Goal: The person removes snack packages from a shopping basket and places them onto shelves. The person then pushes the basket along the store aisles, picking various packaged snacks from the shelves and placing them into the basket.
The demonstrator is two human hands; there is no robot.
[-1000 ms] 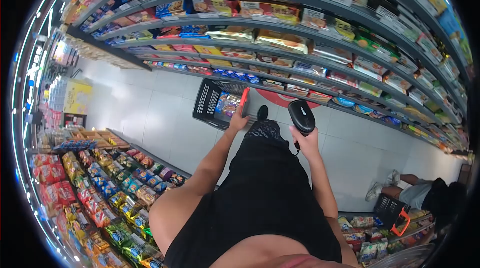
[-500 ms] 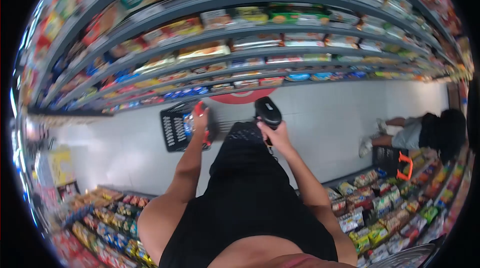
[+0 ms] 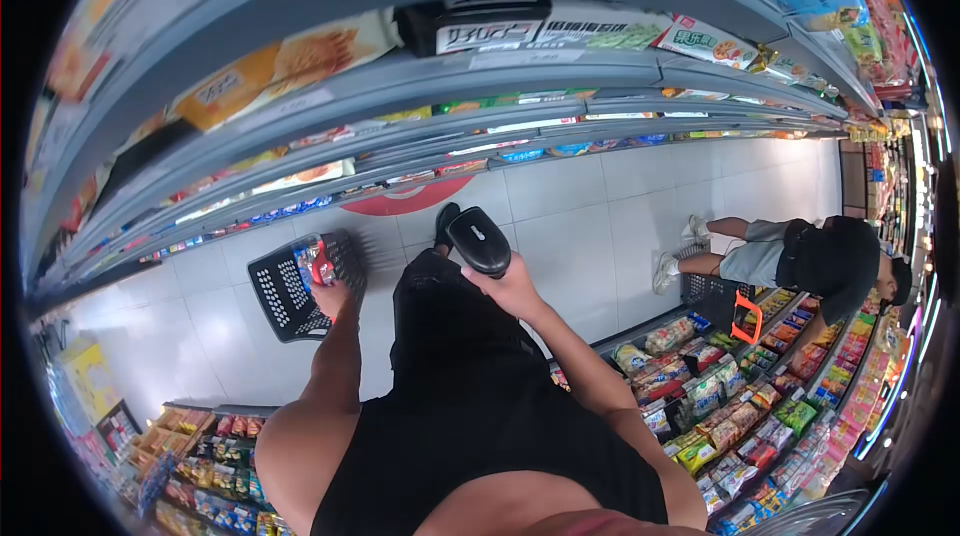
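Observation:
My left hand is closed around the red handle of a black plastic shopping basket, which hangs at my left side. Inside the basket lies a blue package, partly hidden by the handle. My right hand grips a black handheld scanner by its lower end, its rounded head pointing toward the shelves in front of me. My fingers on the scanner's underside are mostly hidden.
A tall shelf with packaged biscuits runs across my front. Behind me stand low racks of bagged snacks. To the right a person leans over those racks, beside a black basket with an orange handle. Tiled floor lies between.
The front shelf looms larger and nearer. My left hand and basket have shifted left in view, the scanner slightly left. The person on the right now shows more of the head and an arm.

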